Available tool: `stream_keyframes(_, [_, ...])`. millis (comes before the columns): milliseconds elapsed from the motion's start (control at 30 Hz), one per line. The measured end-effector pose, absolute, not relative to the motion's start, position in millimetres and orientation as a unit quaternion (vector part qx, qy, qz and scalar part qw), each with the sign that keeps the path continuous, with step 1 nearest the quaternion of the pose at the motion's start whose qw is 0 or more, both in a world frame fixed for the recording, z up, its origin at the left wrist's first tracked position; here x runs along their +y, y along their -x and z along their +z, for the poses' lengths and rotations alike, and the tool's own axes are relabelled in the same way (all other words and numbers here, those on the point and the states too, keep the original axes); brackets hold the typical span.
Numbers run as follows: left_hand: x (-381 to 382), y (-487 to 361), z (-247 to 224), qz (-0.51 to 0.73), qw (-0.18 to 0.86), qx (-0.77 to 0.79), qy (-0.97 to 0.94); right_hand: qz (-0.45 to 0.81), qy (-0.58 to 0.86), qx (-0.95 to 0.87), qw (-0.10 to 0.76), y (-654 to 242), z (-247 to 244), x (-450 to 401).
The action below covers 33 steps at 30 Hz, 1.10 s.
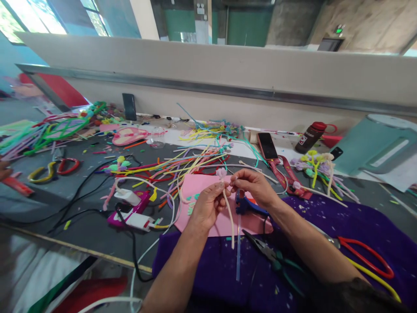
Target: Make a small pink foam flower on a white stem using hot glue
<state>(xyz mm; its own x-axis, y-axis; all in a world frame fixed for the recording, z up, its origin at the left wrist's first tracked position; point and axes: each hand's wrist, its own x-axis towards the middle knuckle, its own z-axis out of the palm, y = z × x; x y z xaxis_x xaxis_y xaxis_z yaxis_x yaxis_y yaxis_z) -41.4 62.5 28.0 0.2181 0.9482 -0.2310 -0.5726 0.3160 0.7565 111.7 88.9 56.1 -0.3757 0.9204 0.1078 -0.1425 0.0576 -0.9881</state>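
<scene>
Between the fingers of my left hand (pixel 211 203) is a cream pipe-cleaner stem (pixel 230 217) that hangs down, with a pale pink fuzzy flower (pixel 221 174) on top. My right hand (pixel 253 186) is just to the right, its thumb and forefinger pinched close to the stem; what it grips is too small to make out. Below both hands lies a pink sheet (pixel 202 184). A blue tool (pixel 252 205) rests on it under my right hand. A clear glue stick (pixel 238 256) and green-handled pliers (pixel 276 258) lie nearer on the purple cloth (pixel 202 269).
A magenta power strip (pixel 140 208) with white plugs and cables sits left. Pipe cleaners (pixel 195 161) spread behind the sheet. Red-handled pliers (pixel 368 256) lie right. Farther back are a phone (pixel 267 145), a bottle (pixel 311 137) and a teal container (pixel 374 145). Another person's hand (pixel 4 170) shows at far left.
</scene>
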Motion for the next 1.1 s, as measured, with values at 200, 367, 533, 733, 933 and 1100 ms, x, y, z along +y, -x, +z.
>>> stream_keyframes(200, [62.8,41.1,25.5,0.518,0.731,0.347,-0.277,0.596,0.359,-0.546,0.467,-111.9,52.9,89.5])
stream_keyframes(367, [63.9,40.0,23.4,0.509,0.731,0.35,-0.29,0.596,0.356,-0.549,0.466,-108.9,50.2,88.1])
stream_keyframes(533, [63.6,40.3,22.3,0.51,0.715,0.361,-0.314,0.59,0.365,-0.558,0.455,-107.5,46.2,87.2])
stream_keyframes(733, [63.2,39.2,21.6,0.516,0.677,0.386,-0.356,0.606,0.352,-0.573,0.424,-107.8,46.0,86.7])
stream_keyframes(933, [62.1,38.2,26.6,0.508,0.663,0.403,-0.374,0.652,0.346,-0.548,0.393,-113.2,46.0,91.2])
stream_keyframes(1100, [61.0,38.6,31.0,0.49,0.68,0.394,-0.376,0.742,0.292,-0.491,0.35,-115.4,38.9,97.1])
